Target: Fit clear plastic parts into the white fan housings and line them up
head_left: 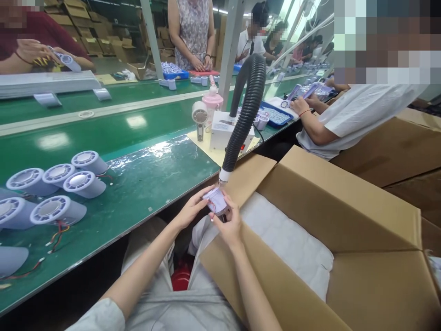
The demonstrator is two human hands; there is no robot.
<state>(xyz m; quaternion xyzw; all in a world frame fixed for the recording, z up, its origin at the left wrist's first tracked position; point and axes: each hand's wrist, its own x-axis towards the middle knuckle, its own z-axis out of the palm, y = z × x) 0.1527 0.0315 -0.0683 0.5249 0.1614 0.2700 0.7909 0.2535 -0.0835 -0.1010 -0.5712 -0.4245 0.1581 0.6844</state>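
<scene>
Between my two hands is a lavender fan head (215,202) with thin red and dark wires showing on its near side. My left hand (195,207) grips it from the left, fingers along its top edge. On the other side my right hand (230,222) closes around its right and lower part. The white tip of a black corrugated hose (241,119) sits just above the piece; whether they touch I cannot tell. Several similar fan heads (58,211) stand on the green bench to the left, some with loose wires and small white connectors.
An open cardboard box (372,285) with white padded lining (285,239) is at my right. The hose rises from a white machine (225,131) beside a pink bottle (212,99) and a handheld fan (200,117). Co-workers sit along the green conveyor (138,124), one in a white shirt (365,110) close by.
</scene>
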